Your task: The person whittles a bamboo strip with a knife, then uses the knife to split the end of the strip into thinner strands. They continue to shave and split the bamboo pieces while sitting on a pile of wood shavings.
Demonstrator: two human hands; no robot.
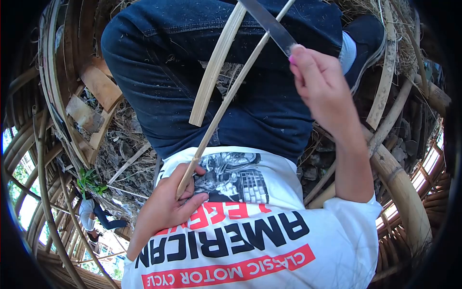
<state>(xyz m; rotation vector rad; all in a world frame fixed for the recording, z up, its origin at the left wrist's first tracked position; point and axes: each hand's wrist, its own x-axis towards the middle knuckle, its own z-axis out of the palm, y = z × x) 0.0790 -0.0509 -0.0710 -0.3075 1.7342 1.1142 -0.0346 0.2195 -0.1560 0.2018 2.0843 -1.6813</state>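
Note:
My left hand (pixel 171 200) is closed around the near end of a long, thin bamboo strip (pixel 226 98), close against the printed white shirt. From there the strip slants up and away over my lap. My right hand (pixel 320 82) grips a knife, its handle hidden in the fist. The flat grey knife blade (pixel 272 26) points up and left and crosses over the strip near its far part. A wider, flat bamboo slat (pixel 216 67) lies across the dark jeans (pixel 166 72), left of the thin strip.
Split bamboo pieces (pixel 101 84) and long curved strips lie on the littered ground at left. Thick bamboo poles (pixel 399 192) stand at right, beside a dark shoe (pixel 365 41). Another person (pixel 98 214) is further off at lower left, beyond a small green plant (pixel 91 181).

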